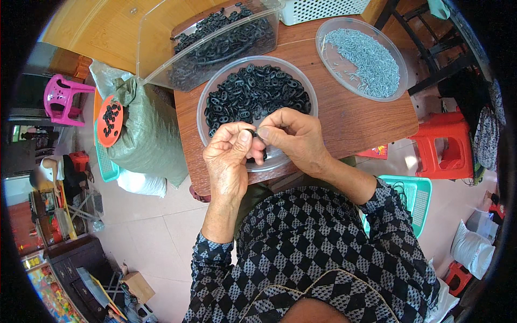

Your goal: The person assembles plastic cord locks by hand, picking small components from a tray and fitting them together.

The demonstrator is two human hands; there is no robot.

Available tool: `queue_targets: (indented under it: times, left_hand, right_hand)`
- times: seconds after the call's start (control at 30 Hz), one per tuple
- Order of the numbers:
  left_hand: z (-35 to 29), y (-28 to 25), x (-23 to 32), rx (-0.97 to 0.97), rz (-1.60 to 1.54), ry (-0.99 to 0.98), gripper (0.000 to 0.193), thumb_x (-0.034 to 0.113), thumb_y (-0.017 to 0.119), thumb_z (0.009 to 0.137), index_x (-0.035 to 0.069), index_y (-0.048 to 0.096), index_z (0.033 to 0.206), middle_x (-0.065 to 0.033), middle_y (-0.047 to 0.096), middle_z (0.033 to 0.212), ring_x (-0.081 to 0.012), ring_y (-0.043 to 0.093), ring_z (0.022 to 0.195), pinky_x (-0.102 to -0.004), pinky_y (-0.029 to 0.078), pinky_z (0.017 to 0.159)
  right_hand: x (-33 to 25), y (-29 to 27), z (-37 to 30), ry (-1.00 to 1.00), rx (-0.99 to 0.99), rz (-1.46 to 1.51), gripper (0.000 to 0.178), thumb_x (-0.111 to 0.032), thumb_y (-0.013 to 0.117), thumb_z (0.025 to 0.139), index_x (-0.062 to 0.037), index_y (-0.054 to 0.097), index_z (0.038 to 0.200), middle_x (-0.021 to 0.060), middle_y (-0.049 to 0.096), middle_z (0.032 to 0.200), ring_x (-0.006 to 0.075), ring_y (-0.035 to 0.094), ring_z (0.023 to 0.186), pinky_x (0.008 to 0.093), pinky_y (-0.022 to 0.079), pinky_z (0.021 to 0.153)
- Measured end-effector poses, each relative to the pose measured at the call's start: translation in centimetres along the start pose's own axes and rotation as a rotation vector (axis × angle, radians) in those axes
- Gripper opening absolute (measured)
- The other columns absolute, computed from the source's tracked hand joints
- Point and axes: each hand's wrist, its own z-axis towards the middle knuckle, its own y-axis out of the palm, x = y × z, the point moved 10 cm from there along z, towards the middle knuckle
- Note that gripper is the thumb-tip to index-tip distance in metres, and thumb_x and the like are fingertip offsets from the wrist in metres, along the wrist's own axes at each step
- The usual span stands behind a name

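My left hand (pixel 227 155) pinches a small black plastic piece (pixel 251 132) between thumb and fingers, over the near side of a round clear tub (pixel 311 81). My right hand (pixel 299 139) meets it there, its thumb and forefinger closed at the piece's right end. Whatever sits in the right fingertips is too small to make out. Below and beyond both hands, the tub holds a heap of black oval links (pixel 258 89) with two holes each. Another dark piece shows under my left fingers, partly hidden.
Behind the tub stands a clear rectangular bin (pixel 156 64) of black parts. Small silvery metal pins (pixel 369 62) lie on a round clear tray (pixel 323 37) at the far right. Left of the brown table (pixel 344 121), an orange plate (pixel 104 134) with black pieces rests by a green sack (pixel 153 134).
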Motion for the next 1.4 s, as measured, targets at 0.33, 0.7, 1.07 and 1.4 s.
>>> queue_targets:
  times: [0.33, 0.7, 1.07, 1.4]
  left_hand:
    - [0.0, -0.9, -0.1, 0.061, 0.034, 0.053, 0.011, 0.006, 0.062, 0.087, -0.003, 0.061, 0.093, -0.0109, 0.065, 0.078, -0.0130, 0.059, 0.061, -0.0245, 0.051, 0.055]
    - [-3.9, 3.1, 5.4, 0.144, 1.144, 0.886, 0.012, -0.001, 0.068, 0.079, -0.002, 0.065, 0.091, -0.0085, 0.064, 0.078, -0.0140, 0.059, 0.064, -0.0244, 0.047, 0.055]
    - [-5.6, 5.6, 4.9, -0.007, 1.422, 1.192, 0.042, -0.007, 0.066, 0.057, -0.001, 0.066, 0.098, -0.0122, 0.063, 0.085, -0.0244, 0.060, 0.071, -0.0304, 0.050, 0.055]
    - [-2.3, 0.2, 1.4, 0.221, 0.348, 0.379, 0.021, 0.001, 0.067, 0.082, -0.004, 0.064, 0.102, -0.0045, 0.063, 0.091, -0.0094, 0.057, 0.078, -0.0234, 0.049, 0.069]
  right_hand:
    - [0.3, -0.1, 0.0, -0.090, 0.014, -0.192, 0.005, -0.005, 0.061, 0.085, -0.0002, 0.060, 0.082, 0.0012, 0.063, 0.076, 0.0034, 0.055, 0.067, 0.0203, 0.045, 0.057]
    - [0.5, -0.3, -0.1, 0.001, 0.091, -0.047, 0.007, -0.007, 0.062, 0.084, 0.0004, 0.061, 0.083, -0.0014, 0.060, 0.076, 0.0031, 0.051, 0.068, 0.0195, 0.043, 0.059]
    - [1.1, -0.4, -0.2, 0.194, 0.065, 0.093, 0.011, -0.008, 0.061, 0.085, 0.0010, 0.061, 0.080, 0.0022, 0.062, 0.073, 0.0056, 0.054, 0.066, 0.0199, 0.045, 0.058]
    - [-0.6, -0.7, -0.6, -0.049, 0.153, -0.096, 0.006, -0.003, 0.061, 0.086, 0.0010, 0.060, 0.090, -0.0006, 0.059, 0.081, 0.0022, 0.053, 0.072, 0.0172, 0.044, 0.062]
